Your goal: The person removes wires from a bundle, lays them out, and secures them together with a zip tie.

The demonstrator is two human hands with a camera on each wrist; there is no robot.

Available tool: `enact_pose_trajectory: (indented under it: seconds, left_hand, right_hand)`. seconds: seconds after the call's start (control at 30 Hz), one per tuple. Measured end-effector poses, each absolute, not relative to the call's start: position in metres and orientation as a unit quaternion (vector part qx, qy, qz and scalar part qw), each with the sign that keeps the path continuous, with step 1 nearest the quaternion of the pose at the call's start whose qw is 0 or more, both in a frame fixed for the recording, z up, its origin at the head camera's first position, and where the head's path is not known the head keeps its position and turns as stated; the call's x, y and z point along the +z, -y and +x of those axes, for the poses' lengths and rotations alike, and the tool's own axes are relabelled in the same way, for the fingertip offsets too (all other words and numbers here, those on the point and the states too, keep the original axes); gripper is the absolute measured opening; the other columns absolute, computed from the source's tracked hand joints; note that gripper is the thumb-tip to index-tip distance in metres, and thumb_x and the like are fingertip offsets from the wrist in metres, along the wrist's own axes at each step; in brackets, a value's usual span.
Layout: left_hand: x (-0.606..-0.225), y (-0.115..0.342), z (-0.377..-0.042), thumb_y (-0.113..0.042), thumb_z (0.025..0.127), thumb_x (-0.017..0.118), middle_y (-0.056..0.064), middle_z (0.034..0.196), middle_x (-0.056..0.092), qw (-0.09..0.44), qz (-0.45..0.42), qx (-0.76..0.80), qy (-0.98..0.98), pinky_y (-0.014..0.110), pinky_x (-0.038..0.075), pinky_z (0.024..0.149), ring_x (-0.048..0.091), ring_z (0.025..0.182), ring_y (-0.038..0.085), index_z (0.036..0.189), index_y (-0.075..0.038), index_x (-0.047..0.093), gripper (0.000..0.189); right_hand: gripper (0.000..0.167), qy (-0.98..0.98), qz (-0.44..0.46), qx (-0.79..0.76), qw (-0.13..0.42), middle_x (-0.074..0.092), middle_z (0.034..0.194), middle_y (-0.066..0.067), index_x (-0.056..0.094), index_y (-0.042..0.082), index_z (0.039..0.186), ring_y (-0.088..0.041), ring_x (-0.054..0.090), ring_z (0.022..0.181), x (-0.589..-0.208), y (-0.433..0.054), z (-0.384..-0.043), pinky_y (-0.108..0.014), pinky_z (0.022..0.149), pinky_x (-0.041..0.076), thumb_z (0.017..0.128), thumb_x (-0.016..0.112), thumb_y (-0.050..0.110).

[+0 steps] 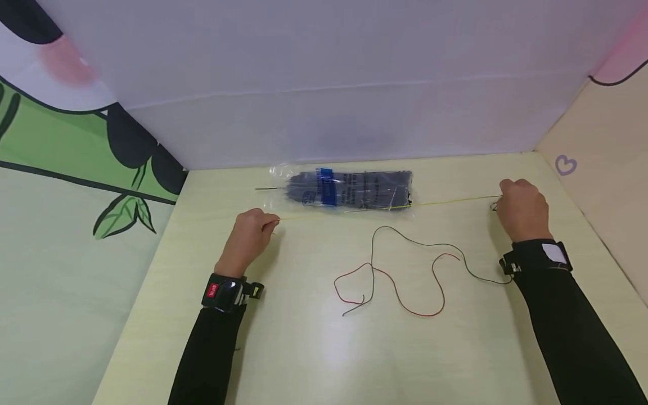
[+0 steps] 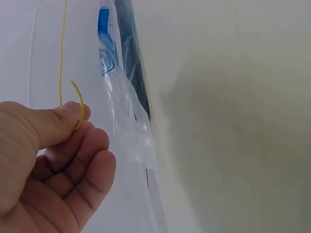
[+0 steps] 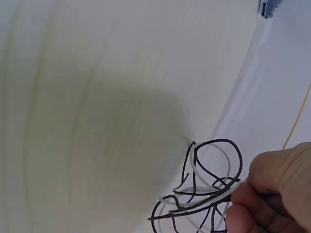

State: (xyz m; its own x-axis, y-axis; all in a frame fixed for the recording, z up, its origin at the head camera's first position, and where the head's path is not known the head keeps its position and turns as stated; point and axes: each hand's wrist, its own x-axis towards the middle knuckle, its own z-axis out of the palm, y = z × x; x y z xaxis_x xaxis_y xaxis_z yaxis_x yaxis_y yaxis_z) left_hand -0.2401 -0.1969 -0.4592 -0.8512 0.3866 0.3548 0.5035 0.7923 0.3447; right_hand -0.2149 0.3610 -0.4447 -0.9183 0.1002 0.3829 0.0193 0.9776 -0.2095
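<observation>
A thin yellow wire [image 1: 455, 201] is stretched across the table between both hands. My left hand [image 1: 248, 239] pinches it near one end between thumb and index finger; in the left wrist view the short end of the yellow wire [image 2: 80, 99] curls up past the thumb. At the other side, my right hand [image 1: 523, 211] grips the wire with bent fingers. Against those fingertips, the right wrist view shows a loose tangle of black and white wire [image 3: 218, 191]. How the yellow wire lies inside the right hand is hidden.
Behind the yellow wire lies a clear plastic bag [image 1: 369, 188] of dark, slender strips with a blue label. A black wire [image 1: 422, 244] and a red wire [image 1: 442, 292] wind over the table, the black one reaching the right wrist. Printed panels [image 1: 334, 112] border the tabletop.
</observation>
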Motion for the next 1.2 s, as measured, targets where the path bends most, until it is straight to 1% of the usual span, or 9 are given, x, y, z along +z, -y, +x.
enact_pose_trajectory:
  seconds: [0.13, 0.3, 0.37, 0.43, 0.53, 0.73, 0.87, 1.0, 1.2]
  left_hand:
    - [-0.459, 0.203, -0.246, -0.006, 0.089, 0.069, 0.008, 0.069, 0.06, 0.147, -0.238, -0.218, 0.935, 0.027, 0.042, 0.056, 0.053, 0.06, 0.018, 0.097, -0.002, 0.077, 0.012]
    - [-0.464, 0.217, -0.248, -0.005, 0.09, 0.068, 0.01, 0.071, 0.064, 0.152, -0.216, -0.217, 0.94, 0.029, 0.042, 0.057, 0.054, 0.063, 0.02, 0.095, -0.003, 0.077, 0.011]
    - [-0.466, 0.222, -0.247, -0.004, 0.09, 0.068, 0.011, 0.072, 0.065, 0.151, -0.202, -0.217, 0.943, 0.029, 0.042, 0.057, 0.055, 0.063, 0.021, 0.095, -0.002, 0.077, 0.011]
    - [-0.467, 0.227, -0.246, -0.003, 0.089, 0.068, 0.011, 0.072, 0.065, 0.145, -0.193, -0.217, 0.946, 0.029, 0.042, 0.057, 0.054, 0.063, 0.021, 0.095, -0.002, 0.077, 0.011]
    - [-0.466, 0.232, -0.245, -0.005, 0.09, 0.067, 0.011, 0.074, 0.066, 0.13, -0.193, -0.216, 0.948, 0.029, 0.043, 0.057, 0.056, 0.065, 0.02, 0.098, -0.002, 0.077, 0.013]
    - [-0.458, 0.235, -0.239, -0.013, 0.093, 0.067, 0.009, 0.083, 0.071, 0.093, -0.158, -0.266, 0.946, 0.029, 0.045, 0.059, 0.058, 0.068, 0.018, 0.108, -0.007, 0.074, 0.017]
    - [-0.449, 0.234, -0.226, -0.024, 0.093, 0.067, 0.005, 0.083, 0.072, 0.03, -0.14, -0.351, 0.925, 0.028, 0.048, 0.059, 0.063, 0.071, 0.017, 0.108, -0.015, 0.072, 0.017]
    - [-0.441, 0.237, -0.214, -0.034, 0.089, 0.071, 0.0, 0.094, 0.074, -0.085, -0.153, -0.42, 0.891, 0.029, 0.053, 0.071, 0.067, 0.084, 0.016, 0.106, -0.016, 0.074, 0.025]
    - [-0.443, 0.242, -0.198, -0.032, 0.084, 0.076, 0.0, 0.096, 0.075, -0.221, -0.213, -0.445, 0.841, 0.029, 0.054, 0.076, 0.066, 0.086, 0.019, 0.1, -0.012, 0.077, 0.025]
  right_hand:
    - [0.014, 0.979, -0.045, 0.099, 0.173, 0.053, 0.079, -0.032, 0.059, -0.011, 0.095, -0.053, 0.055, 0.061, -0.447, -0.364, -0.216, -0.058, 0.043, 0.04, 0.082, 0.055, -0.011]
    - [0.012, 0.978, -0.05, 0.099, 0.174, 0.051, 0.075, -0.032, 0.058, -0.01, 0.088, -0.056, 0.053, 0.06, -0.45, -0.37, -0.215, -0.059, 0.043, 0.039, 0.084, 0.047, -0.009]
    - [0.012, 0.98, -0.05, 0.099, 0.167, 0.045, 0.066, -0.026, 0.053, -0.008, 0.076, -0.049, 0.049, 0.054, -0.449, -0.373, -0.213, -0.053, 0.04, 0.035, 0.084, 0.044, -0.009]
    - [0.02, 0.982, -0.043, 0.099, 0.155, 0.04, 0.06, -0.018, 0.048, -0.003, 0.066, -0.039, 0.042, 0.05, -0.447, -0.376, -0.211, -0.046, 0.04, 0.031, 0.085, 0.044, -0.008]
    - [0.029, 0.982, -0.029, 0.116, 0.146, 0.041, 0.058, -0.012, 0.047, 0.002, 0.06, -0.028, 0.039, 0.054, -0.443, -0.378, -0.207, -0.036, 0.045, 0.027, 0.089, 0.047, -0.006]
    - [0.012, 0.967, -0.003, 0.149, 0.205, 0.065, 0.069, -0.021, 0.068, -0.003, 0.08, -0.027, 0.055, 0.057, -0.43, -0.382, -0.193, -0.03, 0.051, 0.034, 0.089, 0.067, 0.005]
    - [0.014, 0.968, -0.021, 0.148, 0.202, 0.065, 0.065, -0.016, 0.07, -0.001, 0.082, -0.013, 0.048, 0.052, -0.409, -0.392, -0.164, -0.025, 0.05, 0.032, 0.091, 0.068, 0.01]
    - [0.017, 0.977, -0.054, 0.143, 0.152, 0.067, 0.066, -0.015, 0.071, 0.0, 0.085, -0.004, 0.045, 0.05, -0.4, -0.404, -0.129, -0.026, 0.048, 0.032, 0.093, 0.066, 0.015]
    - [0.01, 0.987, -0.014, 0.119, 0.106, 0.063, 0.061, -0.001, 0.072, 0.006, 0.083, 0.005, 0.04, 0.049, -0.417, -0.423, -0.093, -0.026, 0.05, 0.033, 0.09, 0.069, 0.013]
